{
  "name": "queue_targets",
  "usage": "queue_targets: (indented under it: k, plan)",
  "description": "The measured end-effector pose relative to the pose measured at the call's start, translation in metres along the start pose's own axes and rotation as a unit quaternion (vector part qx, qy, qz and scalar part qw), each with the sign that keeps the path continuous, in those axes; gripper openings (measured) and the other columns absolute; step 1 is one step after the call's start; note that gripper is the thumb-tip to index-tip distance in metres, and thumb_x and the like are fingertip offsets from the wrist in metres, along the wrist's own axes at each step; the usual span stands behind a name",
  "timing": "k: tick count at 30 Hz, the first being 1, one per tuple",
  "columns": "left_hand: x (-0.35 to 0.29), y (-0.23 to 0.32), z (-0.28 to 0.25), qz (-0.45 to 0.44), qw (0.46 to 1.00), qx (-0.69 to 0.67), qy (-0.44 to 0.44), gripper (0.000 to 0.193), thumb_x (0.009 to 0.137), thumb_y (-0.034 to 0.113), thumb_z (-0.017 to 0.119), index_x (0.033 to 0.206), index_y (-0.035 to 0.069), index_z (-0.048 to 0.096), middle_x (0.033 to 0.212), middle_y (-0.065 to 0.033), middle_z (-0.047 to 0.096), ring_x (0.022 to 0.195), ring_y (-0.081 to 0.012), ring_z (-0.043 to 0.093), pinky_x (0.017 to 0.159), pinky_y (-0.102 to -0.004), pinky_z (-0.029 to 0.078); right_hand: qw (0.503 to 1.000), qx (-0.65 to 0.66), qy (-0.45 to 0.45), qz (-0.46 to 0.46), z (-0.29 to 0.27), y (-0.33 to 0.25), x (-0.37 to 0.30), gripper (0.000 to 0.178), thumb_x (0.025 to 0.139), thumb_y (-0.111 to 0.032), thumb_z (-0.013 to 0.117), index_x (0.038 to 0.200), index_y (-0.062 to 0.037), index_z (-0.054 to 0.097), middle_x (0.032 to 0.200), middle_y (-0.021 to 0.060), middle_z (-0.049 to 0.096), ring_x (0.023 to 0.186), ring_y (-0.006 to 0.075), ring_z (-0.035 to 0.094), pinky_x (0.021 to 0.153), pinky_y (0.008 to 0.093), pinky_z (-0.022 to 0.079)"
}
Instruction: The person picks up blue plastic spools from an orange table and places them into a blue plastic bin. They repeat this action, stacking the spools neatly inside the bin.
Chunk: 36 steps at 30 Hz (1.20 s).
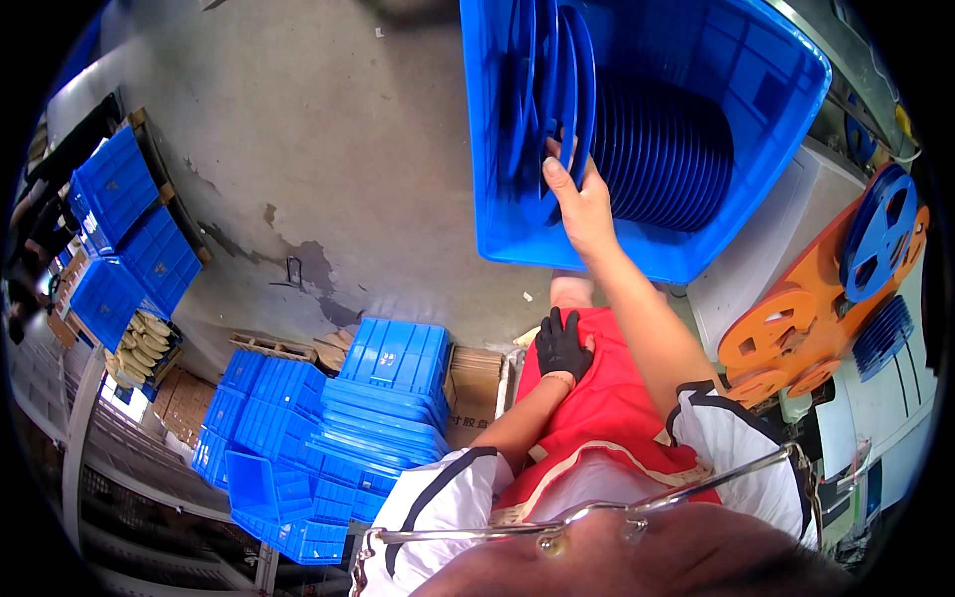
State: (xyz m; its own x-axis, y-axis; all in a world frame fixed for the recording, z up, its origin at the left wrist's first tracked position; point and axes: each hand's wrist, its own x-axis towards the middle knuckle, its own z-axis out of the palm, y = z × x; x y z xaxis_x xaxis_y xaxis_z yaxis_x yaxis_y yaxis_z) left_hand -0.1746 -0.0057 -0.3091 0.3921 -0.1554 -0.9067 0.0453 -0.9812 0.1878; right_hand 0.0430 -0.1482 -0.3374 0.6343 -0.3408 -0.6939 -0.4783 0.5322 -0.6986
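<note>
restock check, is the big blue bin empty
Not empty: blue discs fill part of the bin, with the right hand among them

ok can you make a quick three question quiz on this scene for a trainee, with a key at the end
1. Which hand wears the black glove?
2. True or false: the discs in the blue bin are orange.
3. The right hand is:
a) flat on the red garment
b) gripping a disc
c) resting on the floor

Key:
1. The left hand.
2. False; they are blue.
3. b
</note>
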Motion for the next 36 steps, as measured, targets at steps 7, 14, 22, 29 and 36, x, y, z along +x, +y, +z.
queue_targets:
  k: [7,14,22,29,36]
  plan:
    - [0.001,0.002,0.006,0.009,1.0,0.021,0.02,0.054,0.076,0.037,0.06,0.123,0.013,0.047,0.135,-0.0187,0.035,0.121,-0.0372,0.037,0.096,-0.0489,0.035,0.996,-0.019,-0.089,0.003,-0.022,0.023,0.009,0.06,0.089,-0.015,0.059,0.139,0.0016,0.031,0.137,0.0206,0.04,0.13,0.026,0.037,0.105,0.0331,0.032]
    - [0.001,0.004,0.011,0.013,0.999,0.034,0.028,0.054,0.075,0.036,0.061,0.122,0.014,0.048,0.135,-0.0181,0.036,0.12,-0.0368,0.037,0.097,-0.0482,0.035,0.981,-0.144,-0.117,0.052,-0.073,0.065,-0.028,0.035,0.088,-0.015,0.059,0.12,-0.0012,0.055,0.11,0.0149,0.063,0.105,0.022,0.06,0.089,0.0319,0.046]
    - [0.014,-0.008,0.014,0.06,0.996,-0.063,0.029,0.049,0.08,0.036,0.058,0.12,0.009,0.05,0.125,-0.0203,0.048,0.115,-0.0374,0.045,0.095,-0.0452,0.038,0.898,-0.409,-0.091,0.136,-0.203,0.089,-0.148,0.028,0.087,-0.02,0.057,0.107,-0.002,0.059,0.101,0.0191,0.064,0.092,0.0308,0.064,0.079,0.0365,0.05]
    - [0.108,-0.047,-0.091,0.232,0.903,0.28,0.229,0.051,0.074,0.028,0.06,0.12,0.007,0.054,0.133,-0.0164,0.045,0.127,-0.0356,0.035,0.106,-0.0569,0.018,0.769,-0.608,-0.059,0.185,-0.302,0.148,-0.266,0.056,0.082,-0.033,0.059,0.127,-0.0038,0.044,0.133,0.0167,0.042,0.123,0.0337,0.04,0.095,0.0508,0.038]
    - [0.189,-0.025,-0.174,0.223,0.766,0.579,0.168,0.053,0.083,0.021,0.048,0.132,0.002,0.042,0.144,-0.0136,0.031,0.139,-0.0286,0.016,0.111,-0.0567,0.003,0.689,-0.617,-0.078,0.372,-0.268,0.156,-0.248,0.085,0.079,-0.052,0.059,0.142,-0.0095,0.023,0.146,0.0141,0.024,0.132,0.033,0.029,0.095,0.0611,0.033]
